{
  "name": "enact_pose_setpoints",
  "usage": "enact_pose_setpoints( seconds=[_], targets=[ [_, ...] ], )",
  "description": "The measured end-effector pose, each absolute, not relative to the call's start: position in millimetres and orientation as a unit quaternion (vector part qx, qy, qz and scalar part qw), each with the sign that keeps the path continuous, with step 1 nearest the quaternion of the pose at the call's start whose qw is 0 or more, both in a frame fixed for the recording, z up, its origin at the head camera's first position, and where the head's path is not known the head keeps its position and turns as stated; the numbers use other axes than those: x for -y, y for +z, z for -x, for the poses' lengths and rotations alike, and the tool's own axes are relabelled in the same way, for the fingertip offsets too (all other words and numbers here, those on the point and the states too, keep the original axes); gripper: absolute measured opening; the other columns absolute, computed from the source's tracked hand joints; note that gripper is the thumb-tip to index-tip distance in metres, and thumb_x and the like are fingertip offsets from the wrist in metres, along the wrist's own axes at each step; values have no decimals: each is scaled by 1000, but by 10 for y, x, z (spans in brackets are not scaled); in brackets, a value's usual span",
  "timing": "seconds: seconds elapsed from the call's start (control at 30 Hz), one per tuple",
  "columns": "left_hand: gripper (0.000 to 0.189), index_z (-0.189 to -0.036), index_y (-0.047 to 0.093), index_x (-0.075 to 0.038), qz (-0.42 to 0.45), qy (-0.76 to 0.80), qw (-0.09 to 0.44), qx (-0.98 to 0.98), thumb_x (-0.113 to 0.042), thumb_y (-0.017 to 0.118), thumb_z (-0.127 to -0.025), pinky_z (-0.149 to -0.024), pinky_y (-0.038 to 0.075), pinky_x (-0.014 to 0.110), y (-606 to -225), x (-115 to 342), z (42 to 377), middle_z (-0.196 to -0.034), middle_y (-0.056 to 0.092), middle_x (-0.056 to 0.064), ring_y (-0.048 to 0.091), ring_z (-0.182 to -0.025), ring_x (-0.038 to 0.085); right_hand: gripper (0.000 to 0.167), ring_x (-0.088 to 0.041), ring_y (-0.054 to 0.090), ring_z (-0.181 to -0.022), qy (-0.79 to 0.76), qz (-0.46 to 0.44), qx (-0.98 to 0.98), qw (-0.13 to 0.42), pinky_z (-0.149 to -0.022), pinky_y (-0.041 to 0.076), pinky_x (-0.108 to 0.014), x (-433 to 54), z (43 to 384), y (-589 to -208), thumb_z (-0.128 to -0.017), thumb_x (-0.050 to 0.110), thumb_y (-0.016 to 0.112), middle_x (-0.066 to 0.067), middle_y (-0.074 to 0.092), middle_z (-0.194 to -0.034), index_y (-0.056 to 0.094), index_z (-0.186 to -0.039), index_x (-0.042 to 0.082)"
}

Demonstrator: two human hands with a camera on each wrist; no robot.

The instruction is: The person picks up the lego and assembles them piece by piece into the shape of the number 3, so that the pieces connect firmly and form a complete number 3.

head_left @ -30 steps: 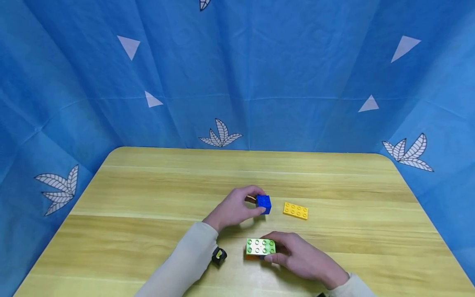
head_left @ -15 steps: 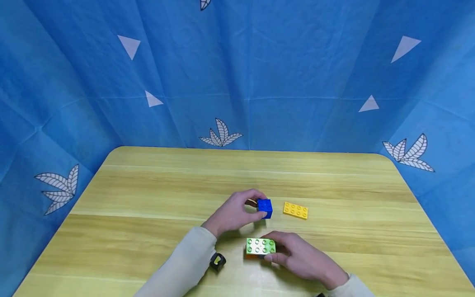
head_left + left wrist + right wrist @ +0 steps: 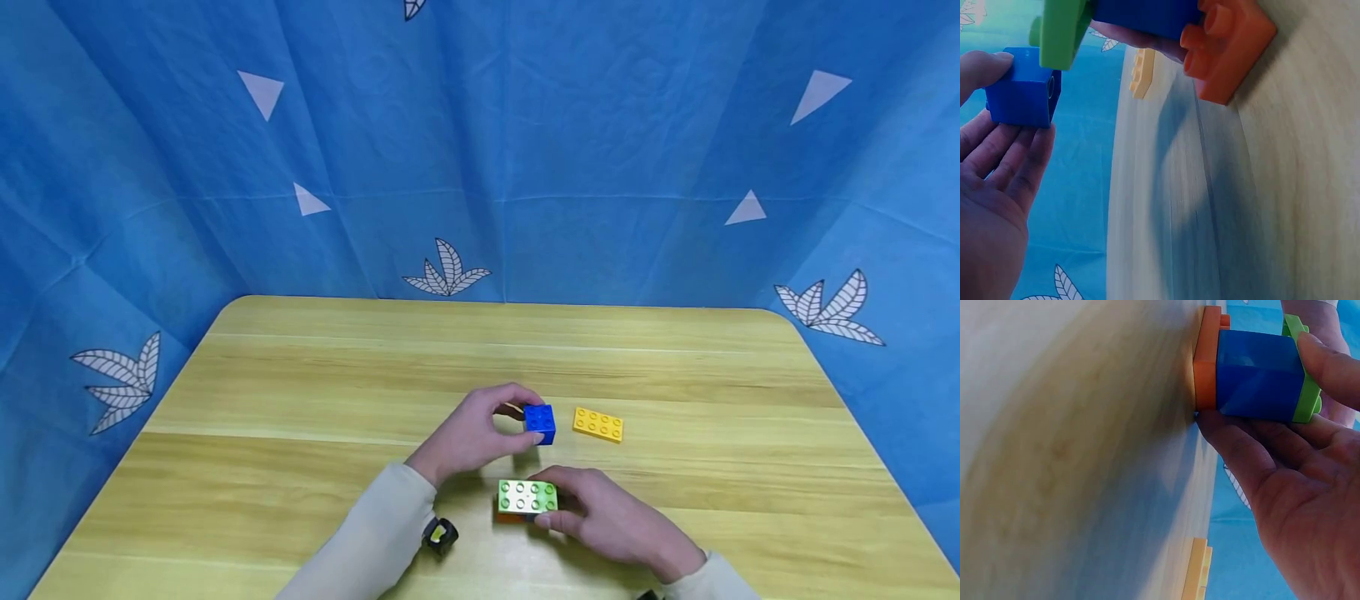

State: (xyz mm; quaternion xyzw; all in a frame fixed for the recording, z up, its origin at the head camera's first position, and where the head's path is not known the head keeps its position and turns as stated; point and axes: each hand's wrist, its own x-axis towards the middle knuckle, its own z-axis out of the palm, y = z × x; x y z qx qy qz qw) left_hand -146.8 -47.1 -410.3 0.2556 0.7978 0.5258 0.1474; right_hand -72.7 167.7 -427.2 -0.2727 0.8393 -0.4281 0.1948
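Between thumb and fingers, my left hand (image 3: 476, 429) pinches a small blue brick (image 3: 539, 422), raised above the table in the left wrist view. Nearer to me, my right hand (image 3: 600, 512) grips a stack from its right side. The stack has a light green plate (image 3: 527, 497) on top, a blue brick (image 3: 1257, 375) in the middle and an orange plate (image 3: 1205, 369) at the bottom, down at the table. Part of the orange plate's studs show uncovered in the left wrist view (image 3: 1235, 50). The two hands' pieces are apart.
A flat yellow plate (image 3: 597, 425) with several studs lies on the wooden table (image 3: 300, 375), right of the small blue brick. A blue curtain (image 3: 570, 150) with leaf and triangle prints hangs behind and beside the table. A black wrist device (image 3: 440, 536) sits by the left sleeve.
My left hand has moved slightly toward me and to the right with the small blue brick, whose studded top now shows more clearly. The right hand and the stack have stayed put.
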Motion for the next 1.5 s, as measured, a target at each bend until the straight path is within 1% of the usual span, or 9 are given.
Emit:
enact_pose_setpoints(
  seconds=[0.27, 0.47, 0.6, 0.77, 0.9, 1.0, 1.3, 1.4, 1.5],
  targets=[
    [35, -119, 66, -19, -273, 547, 142, -779, -18, 78, -86, -96, 47, 47, -4045, 497, 1390, -110, 64, -11, 61, -102, 12, 35, -8, 58, -103, -426, 274, -838, 203, -95, 48, -38, -1679, 742, -4260, -95, 37, 65, 18, 62, -107, 63, -123, 17],
    [36, -117, 67, -18, -301, 546, 129, -771, -13, 80, -83, -98, 46, 45, -4014, 479, 1340, -109, 65, -12, 61, -101, 10, 32, -8, 58, -103, -435, 276, -831, 211, -96, 47, -36, -1677, 749, -4253, -95, 35, 66, 16, 62, -108, 62, -123, 21],
    [35, -117, 67, -19, -317, 545, 124, -766, -15, 79, -84, -97, 47, 42, -3998, 453, 1311, -108, 64, -13, 60, -101, 9, 34, -8, 57, -109, -431, 277, -834, 204, -98, 46, -36, -1687, 747, -4251, -95, 36, 65, 16, 62, -115, 62, -126, 22],
    [34, -117, 67, -22, -320, 544, 128, -765, -17, 79, -85, -98, 46, 37, -3970, 440, 1251, -109, 64, -14, 60, -102, 9, 43, -12, 54, -118, -424, 275, -840, 197, -102, 44, -39, -1699, 738, -4240, -95, 38, 65, 10, 60, -127, 60, -132, 16],
    [34, -117, 67, -23, -309, 545, 134, -768, -18, 79, -86, -99, 46, 43, -3963, 447, 1210, -109, 64, -15, 60, -101, 9, 46, -15, 52, -122, -428, 271, -839, 199, -103, 43, -41, -1704, 735, -4228, -94, 38, 65, 7, 59, -131, 60, -134, 16],
    [33, -117, 67, -23, -301, 546, 138, -769, -20, 79, -86, -99, 46, 46, -3965, 458, 1186, -109, 64, -15, 60, -101, 9, 41, -14, 54, -120, -437, 271, -834, 202, -102, 43, -40, -1701, 739, -4225, -94, 37, 67, 8, 61, -128, 62, -130, 18],
    [32, -116, 66, -21, -339, 551, 112, -754, -17, 78, -87, -95, 49, 34, -4024, 472, 1125, -109, 64, -13, 60, -100, 9, 26, -9, 63, -97, -482, 258, -805, 231, -85, 53, -28, -1685, 761, -4240, -92, 25, 71, 10, 67, -108, 66, -117, 17],
    [32, -116, 66, -19, -365, 547, 99, -746, -15, 77, -87, -92, 51, 34, -4045, 475, 1094, -109, 64, -12, 60, -99, 8, 26, -8, 62, -99, -471, 254, -813, 229, -87, 51, -28, -1687, 757, -4240, -91, 28, 72, 13, 67, -110, 67, -115, 21],
    [31, -115, 66, -19, -380, 547, 102, -739, -14, 77, -87, -92, 50, 34, -4059, 482, 1065, -108, 64, -12, 60, -99, 7, 23, -7, 60, -94, -460, 246, -823, 225, -84, 51, -27, -1694, 751, -4245, -90, 30, 74, 14, 67, -109, 69, -112, 23]
  ],
)
